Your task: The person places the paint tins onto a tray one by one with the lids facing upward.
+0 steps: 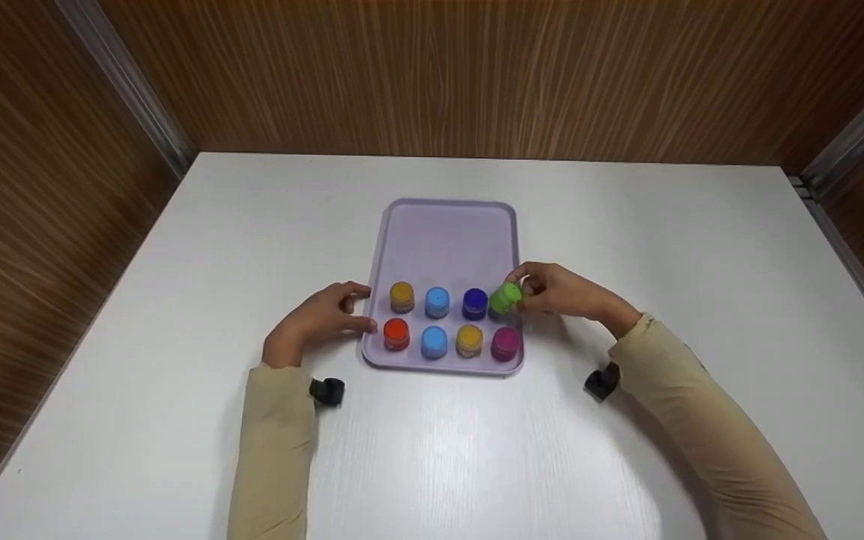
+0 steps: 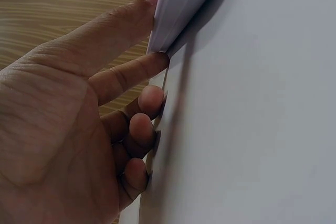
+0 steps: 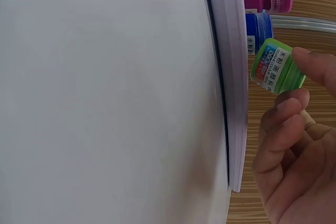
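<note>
A lilac tray [image 1: 451,240] lies on the white table, with two rows of small paint jars near its front end. My right hand [image 1: 563,291] pinches a green paint jar [image 3: 277,66] between thumb and fingers, tilted over the tray's right rim, beside the dark blue jar [image 1: 475,303]. Chinese lettering shows on its label in the right wrist view. The left hand [image 1: 325,309] rests at the tray's left rim, thumb and index fingertip touching it and the other fingers loosely bent. Nearest to that hand stand the red jar [image 1: 396,334] and an ochre jar [image 1: 402,297].
In the front row are a light blue jar [image 1: 434,342], a yellow jar [image 1: 469,340] and a magenta jar [image 1: 505,343]. Another light blue jar [image 1: 437,301] stands behind. Wood-grain panels [image 1: 432,82] border the white table [image 1: 447,450] at the back and sides.
</note>
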A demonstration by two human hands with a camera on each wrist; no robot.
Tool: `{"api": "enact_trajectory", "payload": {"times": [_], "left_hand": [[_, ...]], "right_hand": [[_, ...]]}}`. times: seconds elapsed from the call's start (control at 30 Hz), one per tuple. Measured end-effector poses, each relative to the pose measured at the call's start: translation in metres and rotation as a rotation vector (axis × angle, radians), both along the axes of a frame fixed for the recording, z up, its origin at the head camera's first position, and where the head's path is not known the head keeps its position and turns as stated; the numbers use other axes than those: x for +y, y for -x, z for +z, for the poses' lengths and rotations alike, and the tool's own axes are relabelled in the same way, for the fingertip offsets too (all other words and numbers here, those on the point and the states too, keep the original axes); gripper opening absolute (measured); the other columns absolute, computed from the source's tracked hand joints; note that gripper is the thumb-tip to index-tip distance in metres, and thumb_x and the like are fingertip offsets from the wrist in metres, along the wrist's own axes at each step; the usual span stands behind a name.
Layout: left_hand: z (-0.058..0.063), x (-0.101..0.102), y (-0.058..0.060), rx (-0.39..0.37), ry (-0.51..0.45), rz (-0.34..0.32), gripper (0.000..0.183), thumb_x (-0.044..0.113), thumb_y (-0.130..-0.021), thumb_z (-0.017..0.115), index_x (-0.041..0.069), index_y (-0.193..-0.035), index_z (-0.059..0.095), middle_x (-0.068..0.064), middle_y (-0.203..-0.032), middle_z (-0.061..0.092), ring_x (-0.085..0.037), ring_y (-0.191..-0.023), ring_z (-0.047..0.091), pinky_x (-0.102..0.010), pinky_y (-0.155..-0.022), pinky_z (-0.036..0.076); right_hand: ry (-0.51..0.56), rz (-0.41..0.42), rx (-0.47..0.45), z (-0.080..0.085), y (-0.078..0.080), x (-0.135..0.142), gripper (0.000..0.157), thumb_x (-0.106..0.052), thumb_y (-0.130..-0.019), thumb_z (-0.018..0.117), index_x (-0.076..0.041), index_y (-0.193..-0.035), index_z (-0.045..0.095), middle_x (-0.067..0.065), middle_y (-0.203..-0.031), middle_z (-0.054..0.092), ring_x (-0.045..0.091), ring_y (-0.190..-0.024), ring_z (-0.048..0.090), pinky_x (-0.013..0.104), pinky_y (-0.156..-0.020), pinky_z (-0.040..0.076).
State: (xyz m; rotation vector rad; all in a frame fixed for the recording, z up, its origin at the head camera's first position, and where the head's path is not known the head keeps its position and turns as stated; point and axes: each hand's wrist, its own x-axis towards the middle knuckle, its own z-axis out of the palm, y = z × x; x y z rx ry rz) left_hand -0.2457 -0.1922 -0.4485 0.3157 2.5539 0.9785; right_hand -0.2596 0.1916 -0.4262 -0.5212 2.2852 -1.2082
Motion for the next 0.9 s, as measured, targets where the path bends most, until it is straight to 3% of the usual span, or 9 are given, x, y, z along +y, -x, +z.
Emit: {"api": "enact_trajectory", "payload": {"times": [0.4, 0.67, 0.9], "left_hand": [[-0.0013, -0.0002, 0.0006, -0.009, 0.013, 0.000, 0.067, 0.035, -0.081, 0.075, 0.013, -0.139, 0.050, -0.005, -0.099, 0.047, -0.020, -0.098, 0.043, -0.035, -0.085, 0.034], [-0.0004, -0.0002, -0.0001, -0.009, -0.001, 0.002, 0.066, 0.035, -0.080, 0.076, 0.013, -0.138, 0.051, -0.005, -0.099, 0.047, -0.019, -0.097, 0.043, -0.034, -0.084, 0.034], [-0.0006, -0.0005, 0.0001, -0.010, 0.005, 0.002, 0.067, 0.036, -0.080, 0.075, 0.013, -0.138, 0.051, -0.006, -0.100, 0.048, -0.020, -0.098, 0.044, -0.034, -0.086, 0.034]], "right_hand": [[-0.103, 0.015, 0.016, -0.0010, -0.0004, -0.0006, 0.040, -0.009, -0.085, 0.065, -0.001, -0.123, 0.055, 0.001, -0.079, 0.047, 0.009, -0.066, 0.044, 0.022, -0.058, 0.038], [-0.112, 0.023, -0.032, -0.0032, 0.0002, -0.0021, 0.041, -0.006, -0.085, 0.063, 0.000, -0.124, 0.054, 0.001, -0.081, 0.049, 0.010, -0.067, 0.046, 0.022, -0.059, 0.040], [-0.098, 0.035, -0.018, -0.0032, 0.0002, -0.0025, 0.042, -0.008, -0.084, 0.063, -0.001, -0.124, 0.055, 0.001, -0.084, 0.052, 0.011, -0.070, 0.049, 0.022, -0.061, 0.043]]}}
